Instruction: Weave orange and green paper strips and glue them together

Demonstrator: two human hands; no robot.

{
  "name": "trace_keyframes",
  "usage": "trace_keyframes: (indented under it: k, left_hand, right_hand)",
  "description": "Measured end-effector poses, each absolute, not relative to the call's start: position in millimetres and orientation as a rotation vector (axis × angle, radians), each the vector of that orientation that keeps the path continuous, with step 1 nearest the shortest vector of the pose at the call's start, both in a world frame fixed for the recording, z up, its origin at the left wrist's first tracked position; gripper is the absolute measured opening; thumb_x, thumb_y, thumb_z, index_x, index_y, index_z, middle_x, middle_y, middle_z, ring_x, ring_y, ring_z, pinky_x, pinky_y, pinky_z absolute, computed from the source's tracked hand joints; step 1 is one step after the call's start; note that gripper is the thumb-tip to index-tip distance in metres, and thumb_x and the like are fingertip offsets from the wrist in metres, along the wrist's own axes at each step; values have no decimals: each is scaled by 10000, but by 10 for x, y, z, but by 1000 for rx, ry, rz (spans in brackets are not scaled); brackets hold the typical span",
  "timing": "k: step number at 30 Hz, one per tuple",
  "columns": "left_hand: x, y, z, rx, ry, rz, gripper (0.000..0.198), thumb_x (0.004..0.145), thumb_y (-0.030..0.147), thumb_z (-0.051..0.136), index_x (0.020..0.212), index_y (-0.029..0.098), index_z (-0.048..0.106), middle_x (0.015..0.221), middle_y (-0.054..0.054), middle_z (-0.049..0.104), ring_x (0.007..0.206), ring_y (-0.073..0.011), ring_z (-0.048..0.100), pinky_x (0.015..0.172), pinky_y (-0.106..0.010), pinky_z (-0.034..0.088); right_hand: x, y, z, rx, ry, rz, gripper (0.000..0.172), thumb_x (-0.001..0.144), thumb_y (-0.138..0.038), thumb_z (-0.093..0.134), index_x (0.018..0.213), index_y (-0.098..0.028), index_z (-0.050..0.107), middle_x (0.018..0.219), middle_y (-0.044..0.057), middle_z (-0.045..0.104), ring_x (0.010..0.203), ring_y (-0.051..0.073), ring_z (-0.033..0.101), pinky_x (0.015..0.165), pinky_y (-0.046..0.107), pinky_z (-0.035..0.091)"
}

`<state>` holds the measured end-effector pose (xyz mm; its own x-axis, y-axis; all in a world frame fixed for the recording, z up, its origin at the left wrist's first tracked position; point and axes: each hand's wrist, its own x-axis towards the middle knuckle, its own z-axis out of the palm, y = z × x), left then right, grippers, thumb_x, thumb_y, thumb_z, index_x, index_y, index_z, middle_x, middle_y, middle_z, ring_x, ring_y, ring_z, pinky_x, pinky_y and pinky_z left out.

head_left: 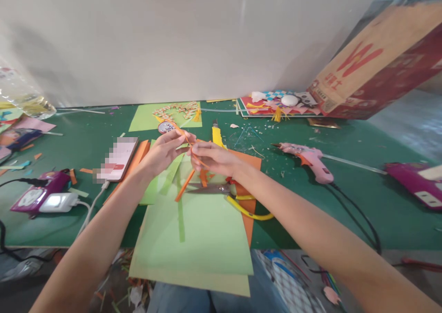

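Note:
Both my hands meet above the green paper, with their fingertips pinched on a thin orange paper strip (pixel 189 141). My left hand (pixel 169 149) grips it from the left, and my right hand (pixel 216 159) closes on it from the right. Below them, scissors (pixel 248 211) with yellow handles lie on light green paper sheets (pixel 196 239), partly hidden by my right forearm. Loose orange strips (pixel 185 185) rest near the blades. An orange sheet (pixel 253 163) shows under my right wrist. Just beyond my hands is a yellow utility knife (pixel 217 133).
A pink glue gun (pixel 311 161) lies at right, its cord trailing off the front edge. A phone (pixel 119 159) on a cable and a purple power strip (pixel 41 193) are at left. Behind stand a paper bag (pixel 376 64) and a braided paper piece (pixel 176 113) on green paper.

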<state>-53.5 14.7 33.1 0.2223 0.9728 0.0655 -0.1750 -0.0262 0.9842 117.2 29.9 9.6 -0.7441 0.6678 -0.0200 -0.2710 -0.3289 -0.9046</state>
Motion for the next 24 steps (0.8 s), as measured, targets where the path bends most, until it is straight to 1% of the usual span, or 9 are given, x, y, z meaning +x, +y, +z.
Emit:
trace_keyframes:
  k: [3,5,9,14,17,24]
  left_hand:
    - [-522,137,343,1236,930,1130,188,722,308,707,846,175,661,949,-55,684,920,-178,632,824,-302,507]
    - [-513,129,346,1267,946,1108,237,729,332,705,903,181,653,995,-53,677,920,-172,630,819,-296,503]
    - [-504,121,319,1314,986,1042,349,760,389,685,1036,185,625,1027,-59,655,915,-176,635,817,-311,501]
    - [-486,105,313,1415,1110,964,379,770,386,682,1061,155,606,1023,-76,641,941,-186,620,787,-304,500]
    - [-480,89,336,1471,1150,900,389,751,352,705,1059,142,597,926,-61,653,860,-166,618,746,-291,499]
    - [-498,88,339,1494,1105,866,343,724,296,711,1010,137,607,749,-14,652,726,-143,627,747,-306,485]
  right_hand:
    - [1146,309,77,-561,-1288,2015,205,640,-282,771,626,-172,599,600,-47,547,549,70,494,563,228,402]
    - [1131,323,63,-608,-1277,1933,234,597,-306,791,612,-173,599,578,-56,531,537,63,471,554,228,392]
    - [1125,350,39,-636,-1280,1792,247,602,-331,775,609,-177,581,535,-65,508,514,60,462,543,232,378]
    - [1123,348,32,-682,-1226,1661,246,605,-326,766,591,-178,569,535,-51,533,492,58,448,494,228,350]
    - [1114,342,37,-732,-1215,1591,261,611,-335,760,573,-182,551,513,-52,527,468,57,431,471,232,335]
    - [1102,327,48,-754,-1253,1553,241,637,-330,746,572,-185,566,511,-51,541,456,63,461,479,245,360]
